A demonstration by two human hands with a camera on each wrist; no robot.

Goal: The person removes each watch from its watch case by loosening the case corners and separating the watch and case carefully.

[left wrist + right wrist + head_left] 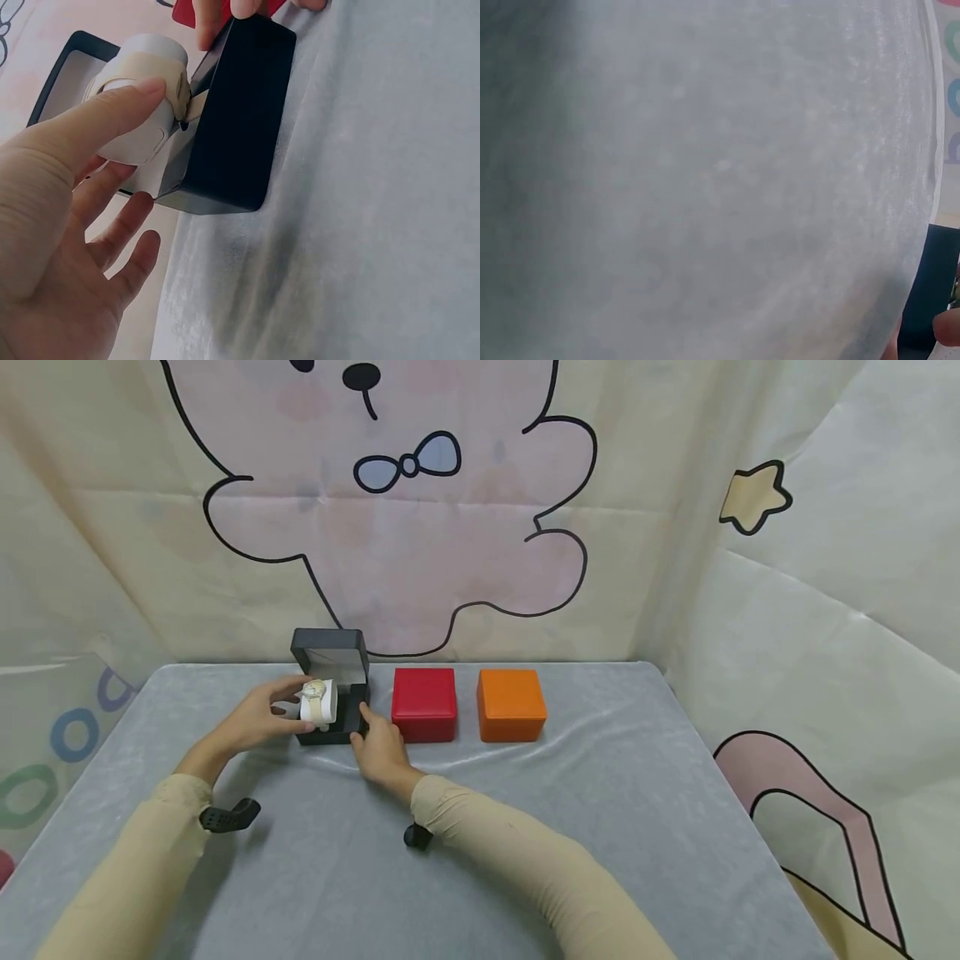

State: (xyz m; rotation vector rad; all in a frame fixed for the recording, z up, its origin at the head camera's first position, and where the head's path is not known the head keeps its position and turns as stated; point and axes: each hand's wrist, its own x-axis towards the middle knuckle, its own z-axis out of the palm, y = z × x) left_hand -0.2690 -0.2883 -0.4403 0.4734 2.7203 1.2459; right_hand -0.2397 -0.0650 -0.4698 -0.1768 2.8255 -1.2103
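Watch (316, 692) held at open black box (352, 714).
Head: left hand (258, 718) pinches the watch's white cushion (328, 703) at the box's left side; right hand (382, 753) grips its right front corner. Left wrist: thumb meets strap (169, 73), lower fingers apart. Right wrist: grey cloth (727, 180), box at edge.

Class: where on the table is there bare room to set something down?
The widest bare patch of grey cloth lies between the orange box and the cloth's right edge. Another lies between left sleeve and right sleeve. It is crowded around the black box: the left hand holds the watch, and the right hand is near the red box.
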